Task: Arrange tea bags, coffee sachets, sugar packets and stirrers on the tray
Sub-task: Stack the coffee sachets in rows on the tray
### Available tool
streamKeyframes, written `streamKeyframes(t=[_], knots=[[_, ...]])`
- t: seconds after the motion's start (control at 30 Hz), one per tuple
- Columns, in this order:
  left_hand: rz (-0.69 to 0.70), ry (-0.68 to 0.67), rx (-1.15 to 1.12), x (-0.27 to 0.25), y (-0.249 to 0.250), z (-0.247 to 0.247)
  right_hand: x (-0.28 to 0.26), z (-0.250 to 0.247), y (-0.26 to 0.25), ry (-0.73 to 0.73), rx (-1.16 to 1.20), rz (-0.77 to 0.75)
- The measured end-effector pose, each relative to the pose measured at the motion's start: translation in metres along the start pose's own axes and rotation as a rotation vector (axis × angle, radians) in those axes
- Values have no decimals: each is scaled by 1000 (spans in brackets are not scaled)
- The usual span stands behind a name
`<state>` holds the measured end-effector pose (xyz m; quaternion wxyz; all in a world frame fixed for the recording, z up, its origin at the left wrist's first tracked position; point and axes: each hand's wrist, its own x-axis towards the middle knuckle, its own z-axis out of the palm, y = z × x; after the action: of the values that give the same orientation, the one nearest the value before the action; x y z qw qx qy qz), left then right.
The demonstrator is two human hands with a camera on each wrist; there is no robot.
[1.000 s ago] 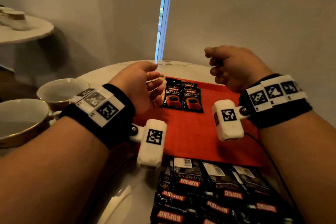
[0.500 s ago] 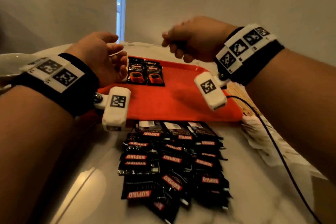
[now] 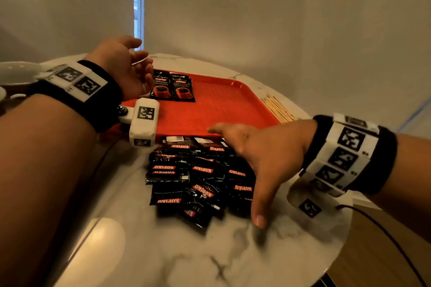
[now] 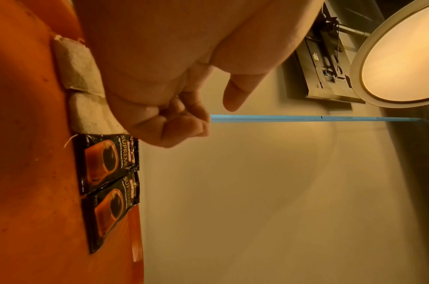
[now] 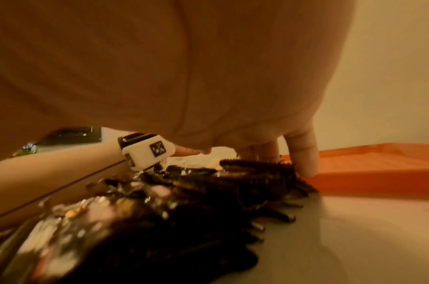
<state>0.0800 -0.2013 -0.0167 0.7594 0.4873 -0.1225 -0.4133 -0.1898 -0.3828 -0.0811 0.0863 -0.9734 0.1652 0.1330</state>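
An orange tray (image 3: pixel 221 109) lies on the marble table. Two Kopiko Supremo coffee sachets (image 3: pixel 173 87) lie side by side at its far left, with two tea bags (image 4: pixel 79 76) beside them in the left wrist view. My left hand (image 3: pixel 130 70) hovers over that corner with curled fingers, and a thin white tag (image 3: pixel 140 60) shows between them. A pile of black Kopiko sachets (image 3: pixel 193 175) sits in front of the tray. My right hand (image 3: pixel 247 165) is spread over the pile's right side. Its straight fingers (image 5: pixel 303 153) touch the sachets by the tray's front rim.
Wooden stirrers (image 3: pixel 277 107) lie on the table just right of the tray. A white cup (image 3: pixel 16 72) stands at the far left. The round table's edge (image 3: pixel 338 251) curves close on the right, with a cable hanging past it.
My right hand has come down from above the tray, uncurled and spread onto the sachet pile. The left hand stays over the tray's far left corner. My view has tilted down.
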Motion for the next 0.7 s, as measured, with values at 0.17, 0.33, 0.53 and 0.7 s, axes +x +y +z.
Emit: streamKeyframes(t=[0.17,0.33,0.53,0.7], knots=[[7,-8,3,-1,-3,2,-58,-36,-102,-189,-96,62],[8,-1,1,1,-4,1,-66,-43,-99,-91,-69,62],[-7,-1,3,6,-4,-1,-70,-53,-90,-39,-61,52],[-15,-4,6,7,-6,0,-75,-60,-83,-9,-71,6]])
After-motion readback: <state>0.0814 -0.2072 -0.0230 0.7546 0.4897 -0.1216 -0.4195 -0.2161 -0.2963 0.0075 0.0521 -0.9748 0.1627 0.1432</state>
